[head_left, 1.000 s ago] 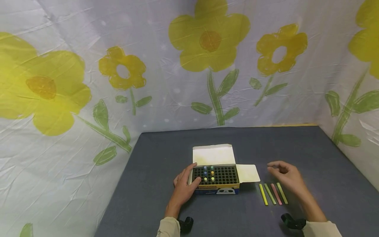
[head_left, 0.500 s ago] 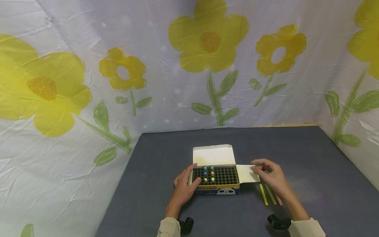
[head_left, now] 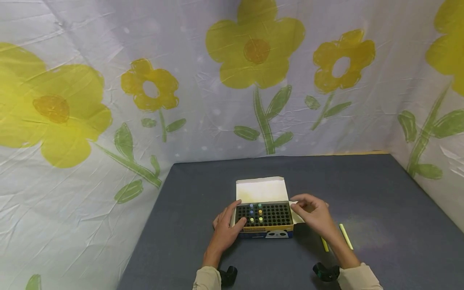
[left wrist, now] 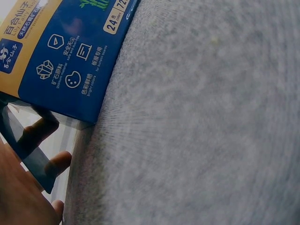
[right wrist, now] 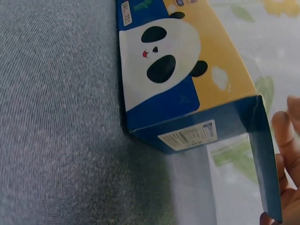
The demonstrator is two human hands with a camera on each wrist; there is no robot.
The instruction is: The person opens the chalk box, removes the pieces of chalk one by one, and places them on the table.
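An open chalk box [head_left: 277,233] with a panda on its front stands on the table, its black perforated insert [head_left: 277,213] facing up. Several chalk sticks stand in the holes, among them a blue one [head_left: 251,211] and an orange one [head_left: 260,212]. My left hand [head_left: 226,229] holds the box's left end, thumb over the front corner; a blue flap [left wrist: 35,164] shows by it in the left wrist view. Above the box's right side flap [head_left: 296,217] hovers my right hand [head_left: 317,215], fingers loosely curled, with no chalk visible in them. A yellow chalk stick [head_left: 324,244] and a yellow-green one [head_left: 346,236] lie nearby.
The box's white lid [head_left: 261,190] is folded back behind it. Dark grey cloth covers the table [head_left: 203,193]. A flower-printed curtain [head_left: 203,133] hangs along the back and sides. My right forearm partly covers the loose chalk.
My right hand has moved left from above the loose chalk to the box's right flap. The green and pink sticks between the outer two are now hidden by it. The left hand stays put.
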